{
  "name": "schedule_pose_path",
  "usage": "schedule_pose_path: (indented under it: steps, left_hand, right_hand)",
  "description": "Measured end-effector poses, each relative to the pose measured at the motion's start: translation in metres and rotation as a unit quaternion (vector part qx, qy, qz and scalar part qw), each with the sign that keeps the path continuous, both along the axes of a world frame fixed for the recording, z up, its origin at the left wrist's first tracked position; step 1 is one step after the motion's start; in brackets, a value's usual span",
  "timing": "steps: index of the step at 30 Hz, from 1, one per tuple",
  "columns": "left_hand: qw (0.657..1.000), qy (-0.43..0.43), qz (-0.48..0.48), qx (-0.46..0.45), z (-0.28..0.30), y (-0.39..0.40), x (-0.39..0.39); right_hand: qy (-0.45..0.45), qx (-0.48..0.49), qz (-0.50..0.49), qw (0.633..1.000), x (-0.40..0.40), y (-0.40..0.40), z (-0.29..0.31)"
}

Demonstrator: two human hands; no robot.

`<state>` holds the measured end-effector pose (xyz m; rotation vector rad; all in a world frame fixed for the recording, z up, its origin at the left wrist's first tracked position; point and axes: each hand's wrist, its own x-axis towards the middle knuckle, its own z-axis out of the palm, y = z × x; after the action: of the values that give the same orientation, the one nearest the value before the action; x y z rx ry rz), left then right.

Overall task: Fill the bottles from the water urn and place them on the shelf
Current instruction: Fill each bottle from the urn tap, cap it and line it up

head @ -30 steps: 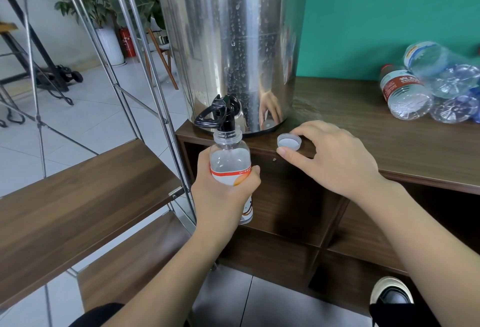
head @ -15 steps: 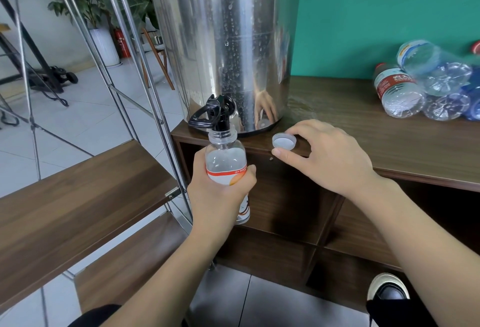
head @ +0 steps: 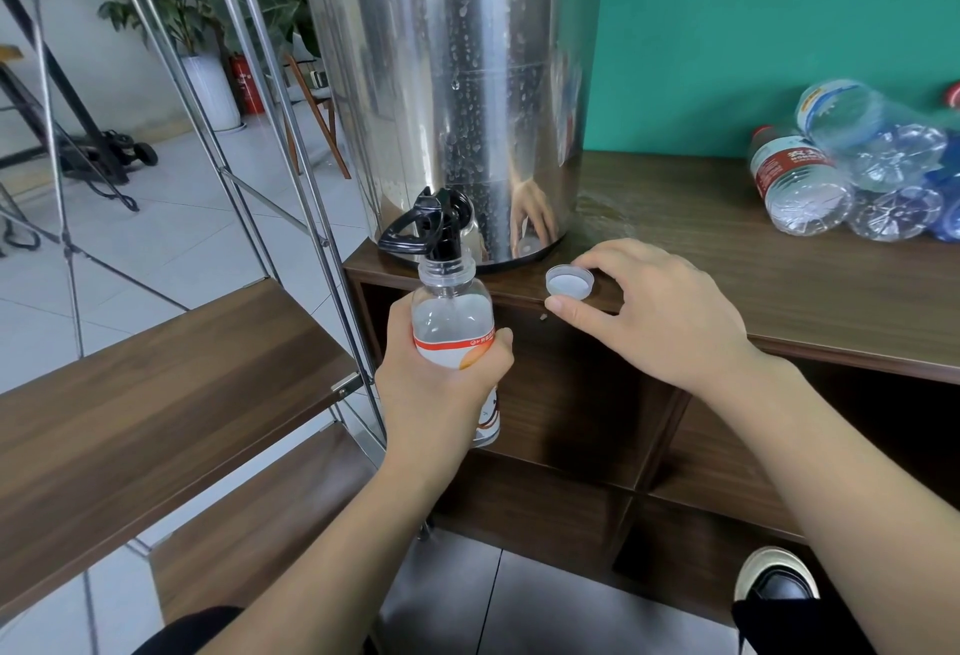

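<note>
Pretty much nothing has moved since a second ago, only the view drifted a bit. Left hand [head: 441, 389] is still wrapped around the bottle [head: 453, 337], its open neck right under the black tap [head: 428, 228] of the steel water urn [head: 457, 82]. Right hand [head: 660, 311] rests on the wooden counter [head: 779, 280], thumb and forefinger pinching the white cap [head: 570, 282]. Empty bottles [head: 852, 171] lie piled at the counter's far right against a teal wall [head: 753, 20]. Wooden shelf [head: 156, 394] on a metal frame sits left, over a tiled floor [head: 171, 233].
</note>
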<state>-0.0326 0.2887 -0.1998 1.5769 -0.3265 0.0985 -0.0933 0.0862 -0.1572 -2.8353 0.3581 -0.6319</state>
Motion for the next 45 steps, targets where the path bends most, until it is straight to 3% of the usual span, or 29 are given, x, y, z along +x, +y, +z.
schedule_pose_path:
  steps: [45]
  left_hand:
    - [1.000, -0.003, -0.004, -0.002, 0.0013, -0.0001, -0.0002]
  right_hand:
    - [-0.006, 0.000, 0.000, 1.000, -0.0006, 0.0015, 0.0004]
